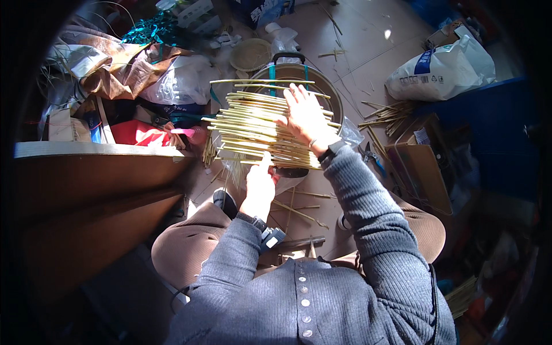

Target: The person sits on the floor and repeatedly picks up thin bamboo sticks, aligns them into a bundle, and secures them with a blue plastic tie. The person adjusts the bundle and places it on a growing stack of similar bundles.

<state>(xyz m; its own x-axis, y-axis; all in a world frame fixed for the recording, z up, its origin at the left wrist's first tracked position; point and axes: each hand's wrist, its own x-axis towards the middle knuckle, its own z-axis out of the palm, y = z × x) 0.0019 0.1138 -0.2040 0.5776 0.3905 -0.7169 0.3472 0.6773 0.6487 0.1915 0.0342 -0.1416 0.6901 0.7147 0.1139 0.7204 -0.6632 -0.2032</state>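
Many thin yellow-green plant stalks (254, 125) lie side by side across a round metal pot (336, 86) with a black handle. Teal straps run down over the pot's far rim beneath them. My right hand (304, 118) rests spread on the right part of the stalks, thumb apart from the fingers. At the near edge of the layer is my left hand (261, 183), its index finger pointing up to the stalks; something red shows beside its fingers. What the left hand grips is not clear. A dark handle (291, 172) sticks out just right of it.
Loose stalks (302, 211) lie on the tiled floor between my legs, more (390, 116) at right. Blue-handled pruning shears (375, 159) lie beside a cardboard box (418, 172). A white plastic bag (444, 71) stands upper right; a wooden board (99, 148) edges the left.
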